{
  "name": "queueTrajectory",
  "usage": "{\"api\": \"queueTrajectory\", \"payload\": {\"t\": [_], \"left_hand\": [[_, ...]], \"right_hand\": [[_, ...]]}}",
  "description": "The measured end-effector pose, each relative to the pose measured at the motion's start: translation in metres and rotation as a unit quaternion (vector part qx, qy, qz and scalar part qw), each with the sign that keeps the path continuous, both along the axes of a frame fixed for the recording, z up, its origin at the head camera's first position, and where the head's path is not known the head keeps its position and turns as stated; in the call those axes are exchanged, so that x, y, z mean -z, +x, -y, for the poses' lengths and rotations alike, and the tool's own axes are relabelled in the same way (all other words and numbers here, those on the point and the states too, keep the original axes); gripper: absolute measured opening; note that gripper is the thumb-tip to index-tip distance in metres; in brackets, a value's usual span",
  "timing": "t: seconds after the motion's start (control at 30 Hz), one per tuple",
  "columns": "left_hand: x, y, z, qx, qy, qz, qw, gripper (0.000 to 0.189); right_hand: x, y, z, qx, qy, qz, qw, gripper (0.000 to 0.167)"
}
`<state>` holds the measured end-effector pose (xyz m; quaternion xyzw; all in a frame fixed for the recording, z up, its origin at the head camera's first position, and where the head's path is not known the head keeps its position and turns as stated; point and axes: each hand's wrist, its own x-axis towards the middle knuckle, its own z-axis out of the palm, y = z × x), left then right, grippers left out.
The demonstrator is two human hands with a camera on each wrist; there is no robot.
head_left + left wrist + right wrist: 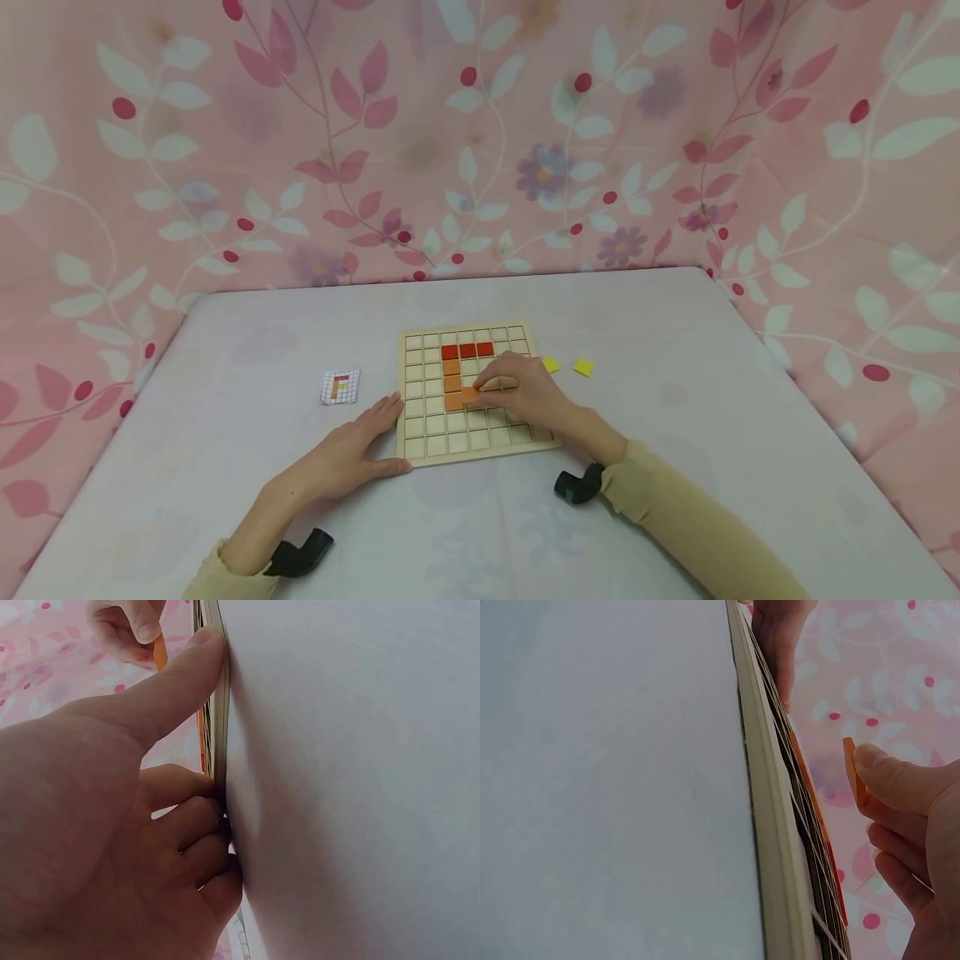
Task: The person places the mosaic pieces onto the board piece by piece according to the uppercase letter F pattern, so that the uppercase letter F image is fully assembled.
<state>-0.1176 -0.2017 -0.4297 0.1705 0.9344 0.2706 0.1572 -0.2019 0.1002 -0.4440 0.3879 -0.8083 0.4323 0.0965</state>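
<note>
A square wooden grid board [420,443] lies on the table. My right hand [531,393] pinches an orange square tile [850,769] between thumb and fingertips; the right wrist view shows it raised over the board surface. In the grid sit three red tiles [467,350] in a row, with three orange tiles [452,383] running down from the leftmost one. The held tile overlaps the cell right of the lowest orange one in the head view. My left hand [337,457] rests against the board's left edge, its thumb at the near left corner.
Left of the board lies a small card [341,387] printed with a grid and coloured squares. Two yellow tiles [583,367] lie on the table beyond my right hand, beside the board. A pale cloth covers the table [712,500], and a pink floral curtain [480,167] hangs behind it.
</note>
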Motion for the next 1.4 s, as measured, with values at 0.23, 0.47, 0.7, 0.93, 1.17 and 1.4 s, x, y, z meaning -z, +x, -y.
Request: {"api": "queueTrajectory", "payload": {"t": [0.23,0.47,0.7,0.93,1.17,1.4], "left_hand": [[0.000,0.000,0.000,0.004,0.002,0.001,1.0000,0.096],[-0.002,0.001,0.000,-0.001,0.005,0.001,1.0000,0.096],[-0.002,0.001,0.001,0.002,0.005,0.001,1.0000,0.095],[-0.002,0.001,0.000,0.003,0.004,0.000,1.0000,0.095],[-0.002,0.000,0.001,0.004,0.004,0.000,1.0000,0.095],[-0.002,0.000,0.001,0.004,0.004,0.000,1.0000,0.096]], "right_hand": [[0.005,0.004,0.013,-0.009,0.003,0.046,0.9989,0.019],[0.009,0.006,0.015,-0.015,0.018,0.056,0.9981,0.019],[0.009,0.008,0.017,-0.037,0.026,0.054,0.9975,0.021],[0.010,0.008,0.018,-0.048,0.046,0.036,0.9971,0.020],[0.011,0.008,0.018,-0.056,0.065,0.016,0.9962,0.019],[0.013,0.007,0.018,-0.061,0.067,-0.014,0.9958,0.021]]}}
